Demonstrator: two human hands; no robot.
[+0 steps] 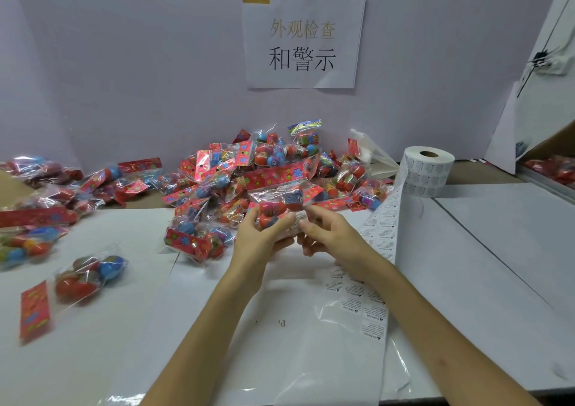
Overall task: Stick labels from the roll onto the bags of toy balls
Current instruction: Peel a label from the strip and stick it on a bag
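My left hand grips a clear bag of red and blue toy balls above the table, red header card pointing away. My right hand pinches a small white label against the bag's near side. The label roll stands at the back right, and its strip of printed labels trails down past my right wrist. A big pile of bags lies behind my hands.
More bags are spread at the left, and one bag lies alone at the front left. White sheets cover the table. A paper sign hangs on the back wall.
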